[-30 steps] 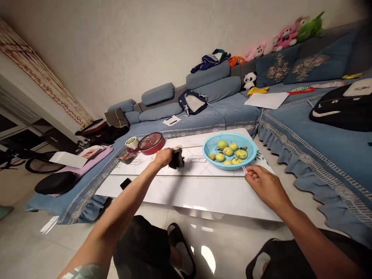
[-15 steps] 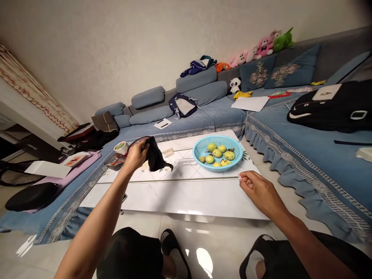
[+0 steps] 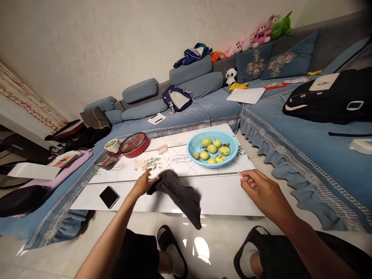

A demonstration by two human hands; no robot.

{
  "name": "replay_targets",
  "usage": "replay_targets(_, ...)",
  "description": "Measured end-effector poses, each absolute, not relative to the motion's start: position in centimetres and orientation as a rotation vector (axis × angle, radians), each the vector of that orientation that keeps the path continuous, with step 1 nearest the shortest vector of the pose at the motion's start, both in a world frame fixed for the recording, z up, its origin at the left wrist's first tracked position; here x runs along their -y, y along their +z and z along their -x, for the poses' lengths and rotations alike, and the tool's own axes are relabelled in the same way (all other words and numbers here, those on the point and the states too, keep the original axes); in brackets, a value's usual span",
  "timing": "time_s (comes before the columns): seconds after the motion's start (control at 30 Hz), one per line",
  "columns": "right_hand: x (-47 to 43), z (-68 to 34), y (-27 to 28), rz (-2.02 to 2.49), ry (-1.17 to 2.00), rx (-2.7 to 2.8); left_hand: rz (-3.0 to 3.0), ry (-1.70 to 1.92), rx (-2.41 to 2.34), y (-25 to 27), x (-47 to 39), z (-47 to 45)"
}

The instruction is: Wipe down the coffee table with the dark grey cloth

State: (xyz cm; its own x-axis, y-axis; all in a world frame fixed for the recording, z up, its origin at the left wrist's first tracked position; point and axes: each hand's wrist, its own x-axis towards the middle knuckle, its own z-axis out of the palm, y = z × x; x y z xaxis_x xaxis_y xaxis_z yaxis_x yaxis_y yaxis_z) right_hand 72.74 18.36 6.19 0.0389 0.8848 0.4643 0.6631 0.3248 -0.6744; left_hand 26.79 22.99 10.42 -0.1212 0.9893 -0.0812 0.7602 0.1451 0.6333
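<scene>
My left hand (image 3: 143, 183) is over the near part of the white coffee table, closed at one end of a dark cloth (image 3: 181, 195). The cloth stretches to the right, blurred, its tip hanging past the table's front edge. Where the fingers meet the cloth is partly hidden. My right hand (image 3: 258, 190) is closed at the table's right end, pinching a small thin red-and-white piece (image 3: 240, 174). Just beyond it stands a light blue plastic basket (image 3: 190, 155) holding several yellow-green fruits (image 3: 212, 148).
A black phone (image 3: 109, 197) lies on the table (image 3: 226, 193) at left. Behind it are a clear container (image 3: 107, 160), a white cup (image 3: 112, 146) and a round red box (image 3: 135, 145). A blue sofa (image 3: 203, 112) borders the table, bearing a black backpack (image 3: 328, 97) at right.
My left hand has come down and nearer with the cloth, which now swings out to the right. The red box and phone have come into fuller view. My right hand stays nearly still.
</scene>
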Motion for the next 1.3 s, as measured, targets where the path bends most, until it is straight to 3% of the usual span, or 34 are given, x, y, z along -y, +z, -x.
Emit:
replay_targets(0.13, -18.1, -73.4, 5.9, 1.423, 0.281, 1.697, -1.766, 0.537, -2.089, 3.1, -22.1, -26.9)
replay_targets(0.27, -18.1, -73.5, 5.7, 1.438, 0.246, 1.715, -1.702, 0.44, -2.193, -3.3, -19.6, -34.8)
replay_targets(0.43, -18.4, -73.1, 5.8, 1.407, 0.225, 1.766, -2.129, 0.645, -1.759, -8.0, -15.4, -47.9)
replay_targets(0.6, -18.7, -73.0, 5.8, 1.407, 0.154, 1.775, -2.164, 0.622, -1.098, -3.6, -15.4, -52.2)
replay_targets(0.77, -18.7, -74.0, 5.1, 1.471, 0.136, 1.771, -2.009, 0.697, -1.304, 2.3, -20.1, -48.7)
replay_targets(0.87, -18.6, -74.8, 4.7, 1.502, 0.125, 1.78, -2.258, 0.544, -1.502, 0.9, -20.8, -48.0)
replay_targets(1.1, -18.6, -75.1, 4.2, 1.595, 0.138, 1.754, -2.632, 0.374, -1.157, -4.5, -21.9, -45.8)
replay_targets(1.3, -18.8, -75.4, 4.3, 1.639, 0.166, 1.733, -2.439, 0.393, -1.616, -3.5, -32.3, -35.9)
